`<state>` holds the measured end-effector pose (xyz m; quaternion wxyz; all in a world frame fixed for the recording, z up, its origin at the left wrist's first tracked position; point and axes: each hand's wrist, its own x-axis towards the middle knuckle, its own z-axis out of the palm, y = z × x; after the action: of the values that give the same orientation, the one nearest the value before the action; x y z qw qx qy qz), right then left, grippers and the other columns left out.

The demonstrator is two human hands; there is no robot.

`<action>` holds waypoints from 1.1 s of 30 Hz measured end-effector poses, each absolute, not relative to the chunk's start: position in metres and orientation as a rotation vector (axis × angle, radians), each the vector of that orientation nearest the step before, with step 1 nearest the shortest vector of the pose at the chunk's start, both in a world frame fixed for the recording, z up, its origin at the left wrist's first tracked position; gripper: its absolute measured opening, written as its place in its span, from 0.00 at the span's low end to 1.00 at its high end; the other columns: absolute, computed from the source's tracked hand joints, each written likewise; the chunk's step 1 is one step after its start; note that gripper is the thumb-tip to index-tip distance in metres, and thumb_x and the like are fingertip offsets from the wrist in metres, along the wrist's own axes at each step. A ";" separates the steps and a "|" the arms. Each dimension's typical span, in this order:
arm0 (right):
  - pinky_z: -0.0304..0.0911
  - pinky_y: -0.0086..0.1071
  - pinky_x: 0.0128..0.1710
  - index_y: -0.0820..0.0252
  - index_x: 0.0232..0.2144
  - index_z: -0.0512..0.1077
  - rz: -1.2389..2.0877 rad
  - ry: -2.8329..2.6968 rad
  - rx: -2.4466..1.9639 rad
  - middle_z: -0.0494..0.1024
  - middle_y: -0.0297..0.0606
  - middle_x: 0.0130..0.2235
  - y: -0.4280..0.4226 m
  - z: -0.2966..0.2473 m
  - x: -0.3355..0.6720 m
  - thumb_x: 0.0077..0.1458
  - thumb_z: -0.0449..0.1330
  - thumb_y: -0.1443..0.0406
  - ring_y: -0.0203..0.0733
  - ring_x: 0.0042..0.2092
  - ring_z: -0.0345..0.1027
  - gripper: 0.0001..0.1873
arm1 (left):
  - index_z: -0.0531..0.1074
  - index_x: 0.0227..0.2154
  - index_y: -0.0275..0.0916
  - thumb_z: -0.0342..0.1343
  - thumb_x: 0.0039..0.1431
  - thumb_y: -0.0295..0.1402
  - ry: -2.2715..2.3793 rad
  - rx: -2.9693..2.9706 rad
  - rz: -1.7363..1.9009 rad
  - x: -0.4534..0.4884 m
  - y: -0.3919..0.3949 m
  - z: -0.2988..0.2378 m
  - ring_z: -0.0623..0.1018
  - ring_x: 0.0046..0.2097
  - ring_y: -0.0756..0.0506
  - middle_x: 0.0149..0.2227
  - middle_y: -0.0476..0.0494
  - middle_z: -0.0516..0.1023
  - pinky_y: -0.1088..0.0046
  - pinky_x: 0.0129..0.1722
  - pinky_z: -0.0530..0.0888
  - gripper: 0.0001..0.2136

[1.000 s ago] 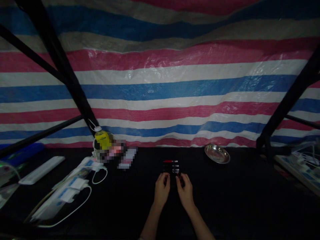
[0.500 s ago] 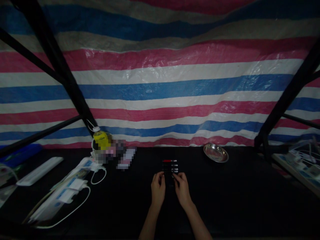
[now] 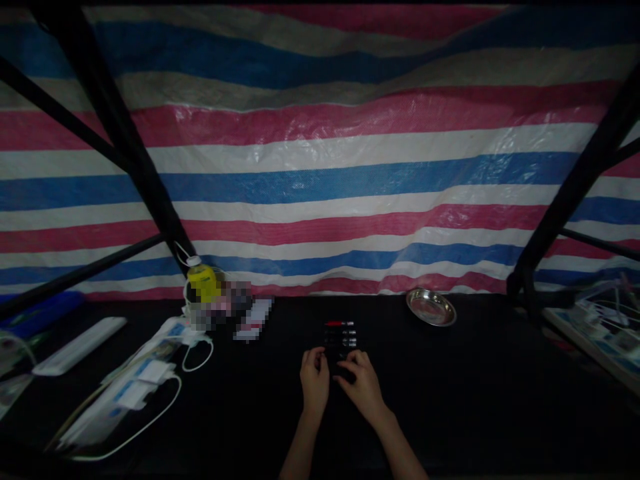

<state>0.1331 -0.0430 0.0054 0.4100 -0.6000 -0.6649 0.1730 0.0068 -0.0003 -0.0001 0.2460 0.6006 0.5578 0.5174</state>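
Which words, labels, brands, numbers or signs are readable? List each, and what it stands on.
None can be read.
Yellow bottle: partly pixelated, no lettering legible.
White power strip: blue patches, too blurred.
Flat pale item: pixelated.
Red and dark pen-like items: any print too small to read.

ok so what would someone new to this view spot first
Likely the striped sheet, its red, white and blue bands rising behind the black tabletop. Next, the yellow bottle at back left and the shiny round metal dish at back right. Then the left hand and right hand near the middle, by a row of slim items, the farthest red.
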 end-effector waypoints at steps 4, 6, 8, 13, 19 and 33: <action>0.59 0.38 0.47 0.54 0.32 0.75 0.418 -1.754 -1.560 0.71 0.37 0.35 -0.043 0.007 0.132 0.50 0.58 0.70 0.41 0.40 0.65 0.09 | 0.72 0.30 0.38 0.47 0.51 0.35 1.515 1.588 1.438 0.006 0.000 0.001 0.73 0.30 0.46 0.29 0.44 0.71 0.68 0.31 0.72 0.10; 0.58 0.38 0.47 0.55 0.31 0.75 0.426 -1.781 -1.550 0.72 0.36 0.34 -0.044 0.007 0.132 0.51 0.55 0.72 0.41 0.40 0.65 0.10 | 0.72 0.30 0.38 0.47 0.51 0.35 1.512 1.570 1.452 0.006 0.000 0.002 0.73 0.30 0.45 0.30 0.43 0.71 0.67 0.31 0.72 0.11; 0.59 0.37 0.45 0.56 0.31 0.74 0.441 -1.793 -1.521 0.72 0.37 0.34 -0.045 0.007 0.133 0.53 0.53 0.71 0.41 0.39 0.65 0.10 | 0.72 0.30 0.37 0.47 0.51 0.36 1.504 1.559 1.457 0.006 0.000 0.002 0.73 0.31 0.45 0.30 0.43 0.71 0.67 0.32 0.72 0.11; 0.62 0.34 0.42 0.58 0.30 0.73 0.553 -1.511 -1.355 0.74 0.37 0.33 -0.040 0.005 0.138 0.54 0.54 0.65 0.41 0.38 0.67 0.08 | 0.73 0.30 0.37 0.48 0.51 0.36 1.481 1.542 1.466 0.005 0.001 0.000 0.74 0.32 0.44 0.30 0.43 0.72 0.66 0.34 0.72 0.11; 0.64 0.34 0.37 0.61 0.32 0.74 0.539 -1.091 -1.372 0.76 0.41 0.34 -0.019 -0.003 0.178 0.51 0.55 0.55 0.43 0.37 0.69 0.16 | 0.73 0.30 0.38 0.49 0.51 0.36 1.461 1.518 1.477 0.005 0.001 -0.001 0.74 0.33 0.44 0.31 0.43 0.72 0.66 0.34 0.72 0.11; 0.64 0.36 0.37 0.59 0.29 0.73 0.351 -1.316 -1.610 0.74 0.41 0.31 -0.011 -0.018 0.230 0.52 0.52 0.59 0.44 0.35 0.69 0.13 | 0.73 0.30 0.38 0.49 0.51 0.37 1.473 1.527 1.471 0.005 0.001 -0.002 0.74 0.33 0.45 0.31 0.43 0.72 0.67 0.34 0.72 0.10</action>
<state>0.2301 -0.0106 -0.0184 0.4937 -0.6640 -0.5426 0.1446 0.0053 0.0015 -0.0019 0.2763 0.5686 0.5482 0.5476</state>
